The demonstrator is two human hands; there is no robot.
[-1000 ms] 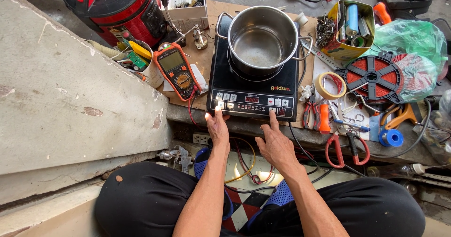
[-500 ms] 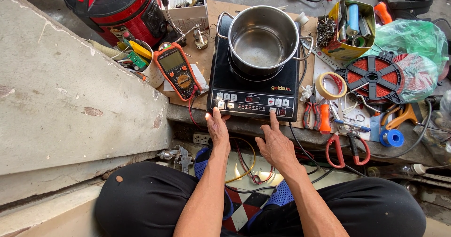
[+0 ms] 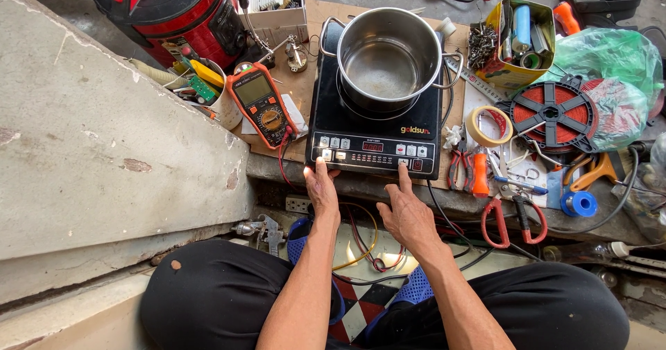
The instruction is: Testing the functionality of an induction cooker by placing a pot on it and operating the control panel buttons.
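Left hand (image 3: pixel 322 192) flat and loosely spread, holding nothing, fingertips (image 3: pixel 320 165) on front edge of black induction cooker (image 3: pixel 374 117) at lit button near panel's left end. Right hand (image 3: pixel 408 215) mostly curled, index finger (image 3: pixel 402 176) extended and touching panel edge toward right end; nothing gripped. Cooker directly ahead of both hands, on cardboard-covered ledge (image 3: pixel 295 90); red display lit between the two fingertips. Steel pot (image 3: pixel 387 57) centred on cooker's ring, beyond both hands, inside looking bare. Orange multimeter (image 3: pixel 263 104) just beyond-left of left hand, beside cooker, red lead trailing down. Tape roll (image 3: pixel 485 126) and orange-handled pliers (image 3: pixel 470 173) just right of right hand. Red wire reel (image 3: pixel 555 114) farther right, well apart. Red-and-black rice cooker (image 3: pixel 170 10) far beyond-left. Tangle of wires (image 3: pixel 368 249) on floor between the two forearms.
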